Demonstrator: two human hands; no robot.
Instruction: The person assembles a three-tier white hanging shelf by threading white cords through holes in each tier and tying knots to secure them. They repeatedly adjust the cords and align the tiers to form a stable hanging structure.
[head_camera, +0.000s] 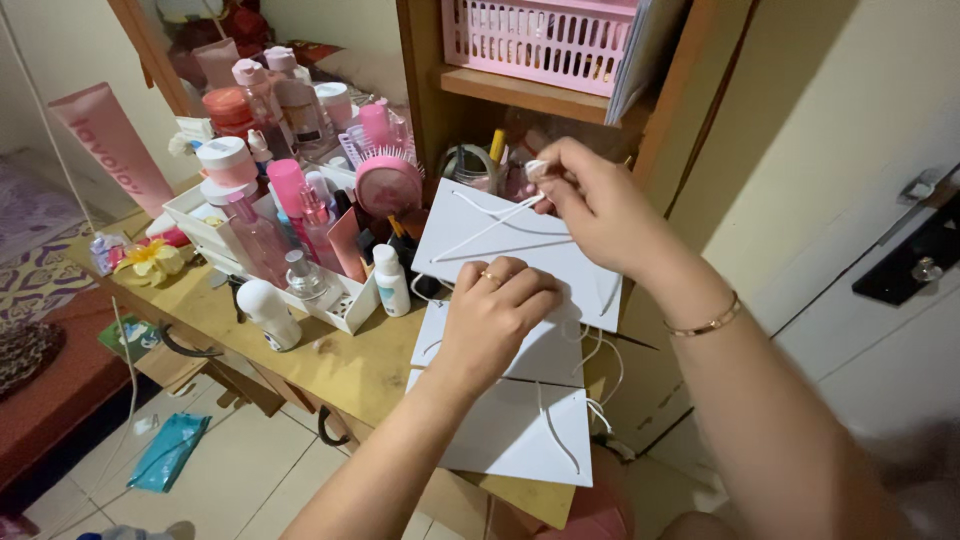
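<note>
Three white paper bags (510, 430) with white cord handles lie overlapping on the wooden table's right end. My left hand (495, 310) rests fingers curled on the middle bag (545, 355), pressing it down; it wears a ring. My right hand (590, 195) is higher, by the top edge of the farthest bag (480, 225), pinching that bag's white cord handle (490, 228) and pulling it taut. A thin gold bracelet sits on my right wrist.
A white organiser (345, 305) crowded with pink bottles, tubes and a round pink brush fills the table's left half. A white roll-on (270, 315) and a small white bottle (390, 282) stand beside it. A pink basket (530, 40) sits on the shelf above. A teal packet (168, 452) lies on the tiled floor.
</note>
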